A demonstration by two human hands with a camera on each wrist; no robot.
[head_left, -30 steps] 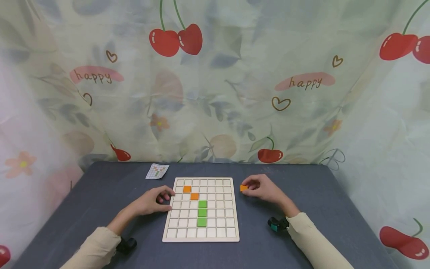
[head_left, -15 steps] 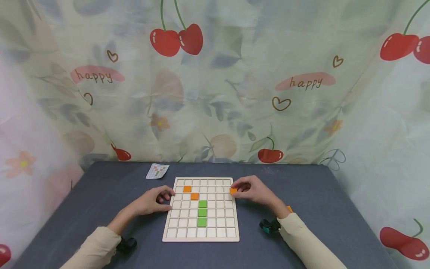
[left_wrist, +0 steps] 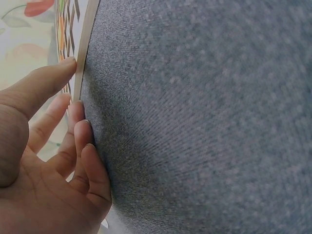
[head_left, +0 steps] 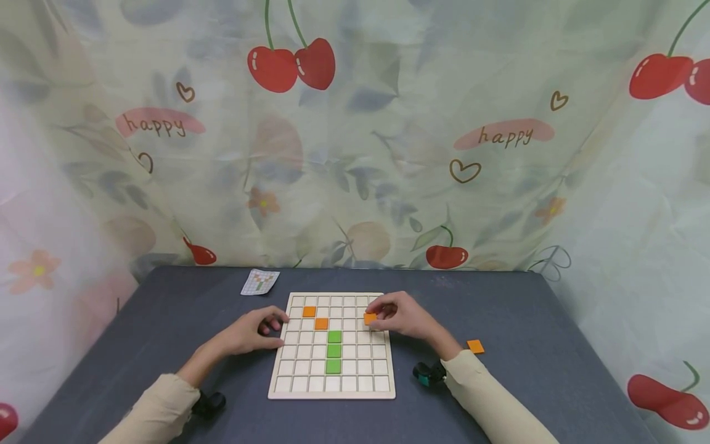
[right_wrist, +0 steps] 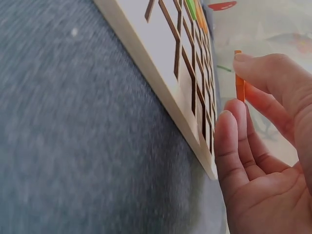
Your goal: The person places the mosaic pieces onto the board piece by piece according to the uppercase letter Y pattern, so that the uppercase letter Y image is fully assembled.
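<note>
A white grid board (head_left: 299, 370) lies on the dark table. Two orange tiles (head_left: 309, 312) sit diagonally in its upper left cells, above a column of three green tiles (head_left: 334, 351). My right hand (head_left: 403, 316) pinches another orange tile (head_left: 370, 319) over the board's upper right part; in the right wrist view this tile (right_wrist: 239, 80) is held edge-on between thumb and fingers, above the board surface. At the board's left edge rests my left hand (head_left: 249, 331), thumb and fingertips touching the rim (left_wrist: 82, 58) and holding nothing between them.
A loose orange tile (head_left: 475, 346) lies on the table beside the right forearm. Behind the board, toward the left, is a small card (head_left: 260, 282) printed with a coloured grid pattern. A patterned curtain (head_left: 355, 154) hangs along the table's back edge.
My right hand has carried its orange tile leftward from beside the board to over the right columns. The loose tile by the forearm has come into view. My left hand stays put.
</note>
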